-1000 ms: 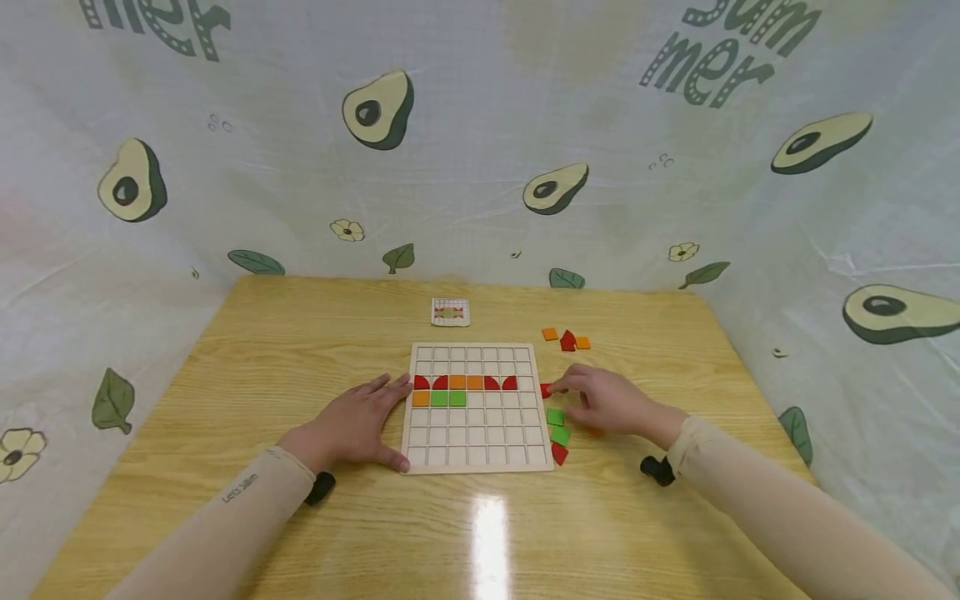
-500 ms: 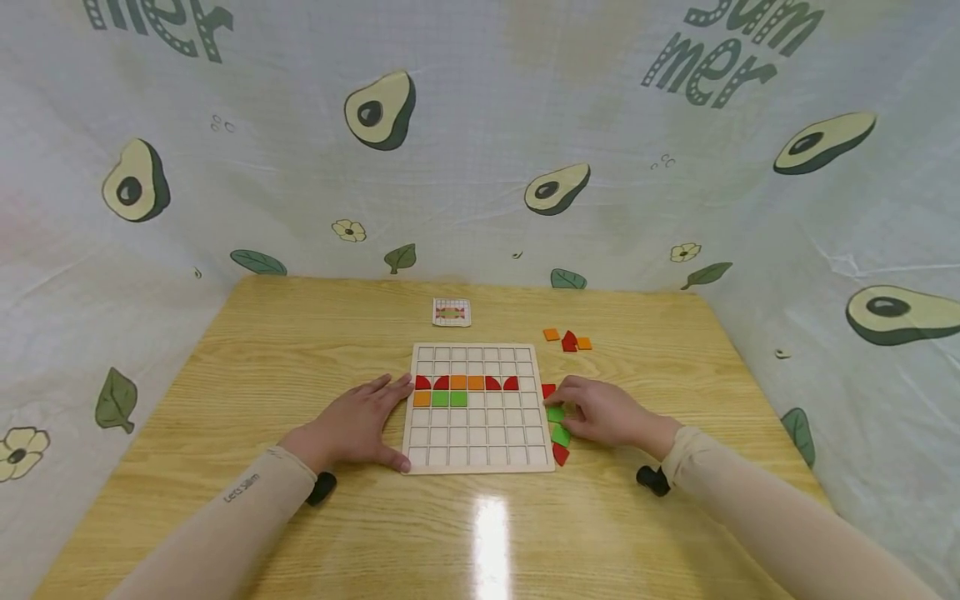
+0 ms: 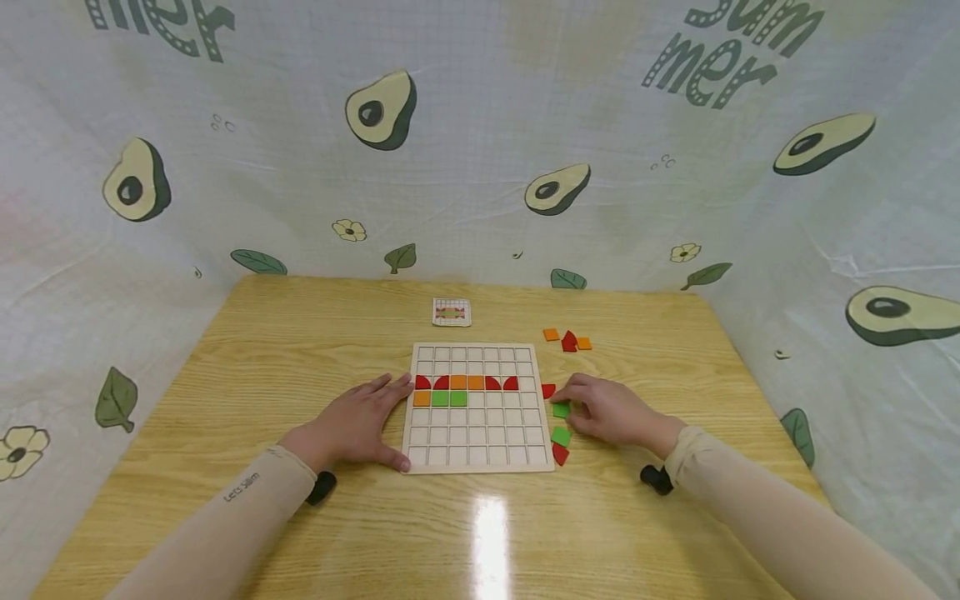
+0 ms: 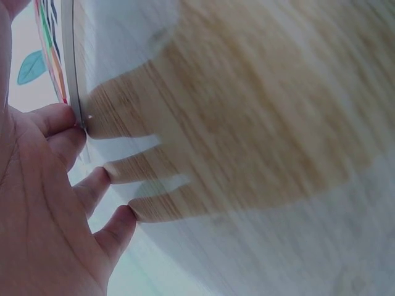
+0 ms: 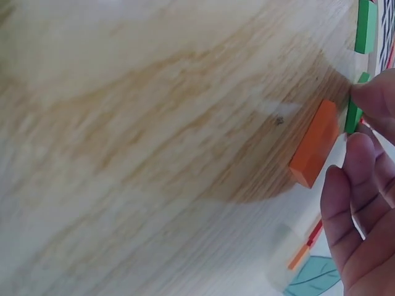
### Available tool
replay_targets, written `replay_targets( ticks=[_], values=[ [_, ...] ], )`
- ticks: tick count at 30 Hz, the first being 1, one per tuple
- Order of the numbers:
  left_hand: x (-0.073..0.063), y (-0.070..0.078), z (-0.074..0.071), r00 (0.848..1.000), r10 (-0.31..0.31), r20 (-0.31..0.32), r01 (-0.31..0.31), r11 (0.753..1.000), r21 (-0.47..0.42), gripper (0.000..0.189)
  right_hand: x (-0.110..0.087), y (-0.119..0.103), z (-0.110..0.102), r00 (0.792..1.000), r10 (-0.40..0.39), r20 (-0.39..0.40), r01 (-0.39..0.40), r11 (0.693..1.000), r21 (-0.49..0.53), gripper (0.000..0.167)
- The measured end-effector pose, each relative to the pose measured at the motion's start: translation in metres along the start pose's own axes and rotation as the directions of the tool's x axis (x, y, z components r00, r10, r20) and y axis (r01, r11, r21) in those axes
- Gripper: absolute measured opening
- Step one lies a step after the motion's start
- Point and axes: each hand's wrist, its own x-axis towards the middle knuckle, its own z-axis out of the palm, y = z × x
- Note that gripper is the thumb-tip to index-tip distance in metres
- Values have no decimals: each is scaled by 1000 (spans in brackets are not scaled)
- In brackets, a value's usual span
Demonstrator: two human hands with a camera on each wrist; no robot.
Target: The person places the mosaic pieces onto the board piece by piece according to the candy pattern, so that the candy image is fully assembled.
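Note:
A pale square grid board (image 3: 480, 446) lies on the table. One row of it holds red quarter-round tiles (image 3: 511, 383) and orange square tiles (image 3: 458, 382); below are an orange tile and two green ones (image 3: 449, 398). My left hand (image 3: 360, 421) rests along the board's left edge, fingers spread and thumb near the front corner; fingertips (image 4: 131, 213) touch the table in the left wrist view. Right of the board, my right hand (image 3: 611, 410) pinches a green square tile (image 3: 561, 410), whose edge shows by the thumb in the right wrist view.
Beside the board lie a red tile (image 3: 549, 391), another green tile (image 3: 561, 436) and a red one (image 3: 561, 454). An orange block (image 5: 315, 148) sits under the right hand. Farther back are orange and red tiles (image 3: 569, 342) and a small pattern card (image 3: 452, 312).
My right hand moved from the red tile at the board's right edge to the green tile, then shifted it slightly right, away from the board. The left hand stays put.

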Motion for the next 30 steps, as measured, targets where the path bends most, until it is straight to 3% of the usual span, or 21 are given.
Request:
replay_targets(
  ticks=[18,30],
  values=[
    [-1,0,-2,1000,4,3,-4,1000,-2,124,5,9,-11,998,-5,-66,9,999,50,30],
    [-1,1,-1,1000,3,3,-3,1000,1,125,52,-21,-14,998,-63,-7,63,998,29,30]
  ],
)
